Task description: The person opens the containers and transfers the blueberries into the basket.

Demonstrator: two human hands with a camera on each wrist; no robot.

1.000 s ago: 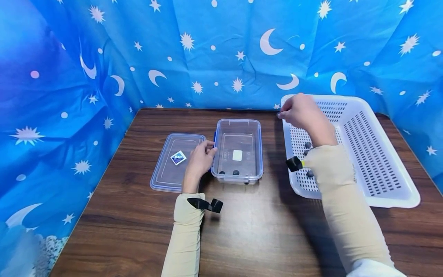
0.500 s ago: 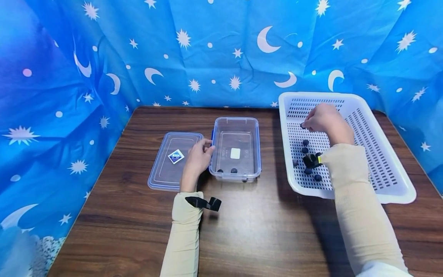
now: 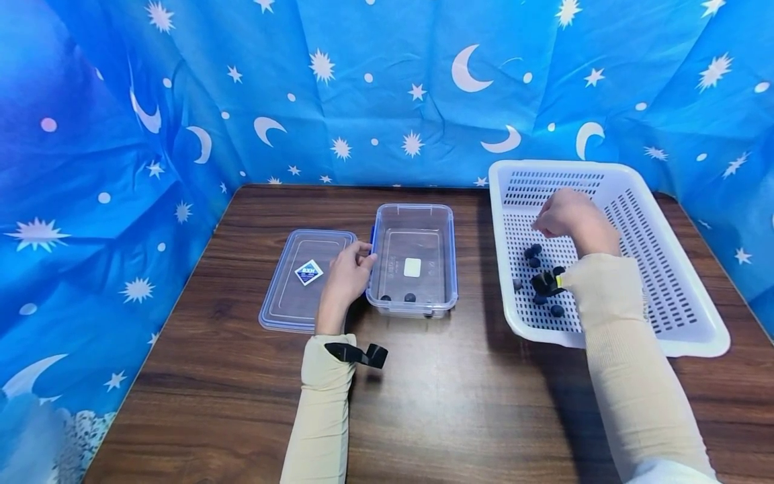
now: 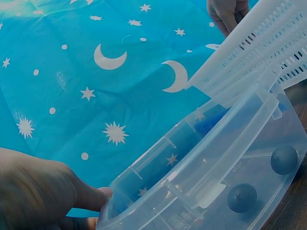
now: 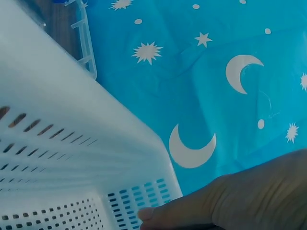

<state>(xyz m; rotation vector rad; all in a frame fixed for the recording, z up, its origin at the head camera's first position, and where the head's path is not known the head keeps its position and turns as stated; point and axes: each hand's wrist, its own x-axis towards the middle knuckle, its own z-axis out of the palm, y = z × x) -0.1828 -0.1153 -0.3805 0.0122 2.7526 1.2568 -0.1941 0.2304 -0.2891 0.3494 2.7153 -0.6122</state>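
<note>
My left hand touches the left rim of a clear plastic food container with blue edging. In the left wrist view its thumb lies right at the rim. Inside the container are a few dark blueberries near its front end. My right hand hovers inside a white perforated basket, fingers loosely bent and no berry seen between them. Just below its fingertips lies a blueberry, among several others on the basket floor, such as a blueberry near the front. The right wrist partly covers that group.
The container's clear lid, with a blue diamond label, lies flat on the wooden table, left of the container and partly under the left hand. Behind the table hangs a blue cloth with moons and stars. The basket's walls rise around the right hand.
My right hand has moved from the basket's left rim to inside it and let go of a blueberry, which now lies with the others. The left hand stays at the container.
</note>
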